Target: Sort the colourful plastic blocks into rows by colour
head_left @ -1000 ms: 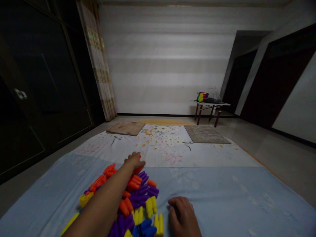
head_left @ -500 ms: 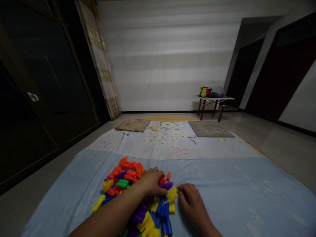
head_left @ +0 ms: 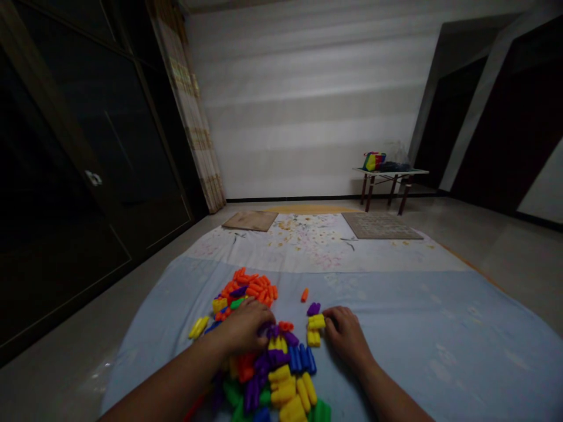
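Note:
A pile of plastic toy building blocks in orange, purple, yellow, blue and green lies on the light blue cloth. My left hand (head_left: 246, 329) is over the middle of the pile, fingers curled down among the pieces; what they grasp, if anything, is hidden. Near its fingertips are purple blocks (head_left: 278, 357) and a small orange-red block (head_left: 285, 326). To the right, my right hand (head_left: 347, 334) has its fingers bent, with the tips against a yellow block (head_left: 316, 322). A purple block (head_left: 314, 309) sits just behind that one, and a single orange block (head_left: 304, 295) lies farther back.
The floral cloth (head_left: 396, 305) covers the broad surface in front of me. Two flat boards, a brown one (head_left: 251, 221) and a patterned one (head_left: 382, 226), lie at its far edge. A small folding table (head_left: 390, 172) with a colourful bag (head_left: 374, 161) stands by the wall.
My left hand has drawn back leftward over the pile, uncovering purple and yellow blocks. The right hand stays beside the yellow block. The view has shifted slightly.

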Tool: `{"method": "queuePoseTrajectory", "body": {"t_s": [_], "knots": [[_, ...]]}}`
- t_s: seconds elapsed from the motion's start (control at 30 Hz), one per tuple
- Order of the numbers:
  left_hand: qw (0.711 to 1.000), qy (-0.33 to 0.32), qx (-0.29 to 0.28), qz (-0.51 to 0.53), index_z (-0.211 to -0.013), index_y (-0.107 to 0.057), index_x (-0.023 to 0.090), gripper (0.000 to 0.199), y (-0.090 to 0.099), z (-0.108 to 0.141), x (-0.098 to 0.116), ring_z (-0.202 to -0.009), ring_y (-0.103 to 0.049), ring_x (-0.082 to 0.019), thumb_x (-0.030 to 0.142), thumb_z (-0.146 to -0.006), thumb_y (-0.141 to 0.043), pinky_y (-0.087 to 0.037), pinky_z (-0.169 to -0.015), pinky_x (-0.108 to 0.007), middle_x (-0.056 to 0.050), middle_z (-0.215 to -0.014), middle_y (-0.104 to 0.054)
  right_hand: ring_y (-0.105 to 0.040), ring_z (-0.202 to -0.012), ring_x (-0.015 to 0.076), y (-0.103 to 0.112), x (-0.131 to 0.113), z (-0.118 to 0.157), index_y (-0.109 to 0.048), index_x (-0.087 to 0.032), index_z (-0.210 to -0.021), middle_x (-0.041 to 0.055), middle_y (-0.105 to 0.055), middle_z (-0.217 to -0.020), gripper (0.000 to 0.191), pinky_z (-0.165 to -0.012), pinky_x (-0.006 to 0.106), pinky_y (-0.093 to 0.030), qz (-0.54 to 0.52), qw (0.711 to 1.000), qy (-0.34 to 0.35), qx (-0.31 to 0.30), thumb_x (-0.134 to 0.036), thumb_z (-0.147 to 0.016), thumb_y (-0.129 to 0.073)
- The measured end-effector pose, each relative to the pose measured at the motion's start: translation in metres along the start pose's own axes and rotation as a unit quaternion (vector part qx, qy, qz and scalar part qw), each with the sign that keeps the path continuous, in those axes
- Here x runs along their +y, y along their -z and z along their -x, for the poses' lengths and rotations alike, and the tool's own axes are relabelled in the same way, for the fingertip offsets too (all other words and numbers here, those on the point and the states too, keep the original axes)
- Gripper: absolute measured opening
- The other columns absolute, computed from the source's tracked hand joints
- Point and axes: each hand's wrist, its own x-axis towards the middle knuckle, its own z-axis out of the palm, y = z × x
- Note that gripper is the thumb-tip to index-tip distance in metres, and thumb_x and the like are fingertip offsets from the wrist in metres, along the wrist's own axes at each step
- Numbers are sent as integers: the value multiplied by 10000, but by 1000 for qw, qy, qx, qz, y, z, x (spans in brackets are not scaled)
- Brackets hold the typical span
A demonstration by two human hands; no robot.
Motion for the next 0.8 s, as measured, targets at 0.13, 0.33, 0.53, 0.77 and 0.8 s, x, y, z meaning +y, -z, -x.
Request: {"method": "queuePoseTrajectory", "body": {"t_s": [0.13, 0.33, 0.53, 0.77, 0.8], "knots": [[994, 62, 74, 56, -1203, -525, 276, 541, -2, 16, -6, -1200, -429, -238, 477, -702, -562, -197, -1078, -396, -33, -1272, -539, -546, -921, 203, 2, -3, 0, -666, -188, -870, 59, -657, -899, 238, -838, 312, -351, 4, 1000, -8, -2, -229, -774, -452], [952, 233, 178, 92, -1231, -497, 197, 504, 4, 2, -22, -1173, -470, -181, 413, -778, -450, -337, -990, -258, -48, -1288, -529, -538, -923, 205, 3, -3, 1, -662, -193, -875, 52, -655, -906, 243, -839, 321, -348, -21, 1000, 2, -1, -234, -782, -442], [918, 364, 142, 68, -1284, -435, 127, 666, -2, -52, -56, -1217, -428, -271, 464, -712, -482, -334, -988, -365, -152, -1354, -443, -542, -899, 209, -2, -1, 3, -649, -190, -866, 60, -647, -884, 228, -820, 323, -377, -68, 997, 13, 25, -222, -787, -438], [895, 437, 72, 59, -1275, -447, 257, 969, -10, -88, -75, -1281, -299, -394, 713, -432, -588, -288, -964, -558, -157, -1445, -297, -552, -864, 205, -3, 0, 8, -639, -204, -831, 47, -641, -846, 196, -797, 320, -406, -104, 993, 24, 43, -202, -785, -448], [894, 440, 65, 57, -1258, -466, 269, 992, -11, -90, -75, -1272, -304, -412, 720, -386, -608, -281, -953, -584, -162, -1442, -300, -552, -866, 204, -3, 0, 8, -638, -204, -832, 48, -639, -848, 197, -796, 319, -409, -108, 993, 26, 43, -201, -787, -447]]}}
